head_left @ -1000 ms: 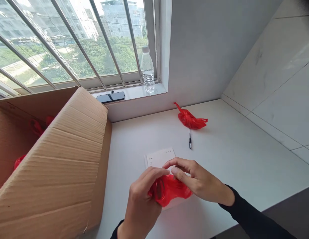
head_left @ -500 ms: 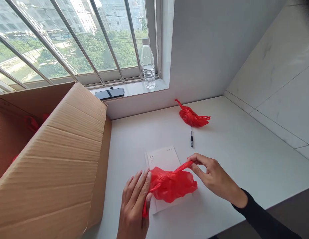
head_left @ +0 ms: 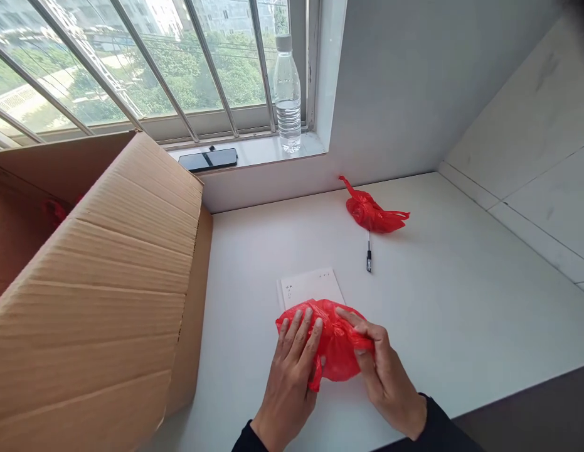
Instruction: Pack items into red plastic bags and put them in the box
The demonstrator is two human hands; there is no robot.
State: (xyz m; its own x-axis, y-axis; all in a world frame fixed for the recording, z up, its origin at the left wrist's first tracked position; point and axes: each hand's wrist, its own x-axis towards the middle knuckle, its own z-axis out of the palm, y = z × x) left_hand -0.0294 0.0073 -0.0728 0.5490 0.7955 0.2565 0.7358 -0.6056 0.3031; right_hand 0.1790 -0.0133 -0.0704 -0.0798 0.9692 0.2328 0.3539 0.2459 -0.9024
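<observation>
A red plastic bag (head_left: 339, 358), knotted and crumpled, lies in front of me over the lower part of a white notebook (head_left: 315, 285). My left hand (head_left: 294, 367) rests on the bag's left side with the fingers stretched over it, and a loose bag handle is caught by the thumb. From the right, my right hand (head_left: 379, 364) grips the bag's edge between thumb and fingers. What the bag contains is hidden. The notebook carries small handwritten marks along its upper edge.
Left stands an open cardboard box (head_left: 108, 282) with red plastic inside. Another knotted red bag (head_left: 374, 213) lies near the wall, with a pen (head_left: 369, 257) beside it. A phone (head_left: 207, 159) and a water bottle (head_left: 288, 100) are on the windowsill.
My right hand has moved left and down, from pulling a bag handle outward to gripping the bag's right side. My left hand has slid right, further onto the bag.
</observation>
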